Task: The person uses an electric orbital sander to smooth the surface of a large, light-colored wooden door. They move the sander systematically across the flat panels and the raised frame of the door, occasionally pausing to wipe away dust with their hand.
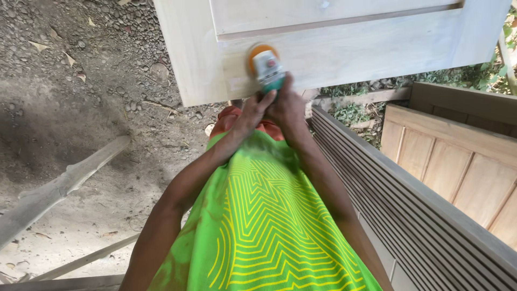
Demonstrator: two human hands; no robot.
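While both hands clench one sander (267, 66), left hand (251, 114) and right hand (288, 108) side by side on its teal body, orange disc flat against pale door (344, 48), gravel (81, 81) beneath, brown panel (458, 167) at right.

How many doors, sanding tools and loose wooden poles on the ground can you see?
Doors: 2, a pale door and a brown door
Sanding tools: 1, a sander
Poles: 2, a thick pole and a thin pole
Total: 5

A small red-and-white label (271, 63) sits atop the sander's grey body.
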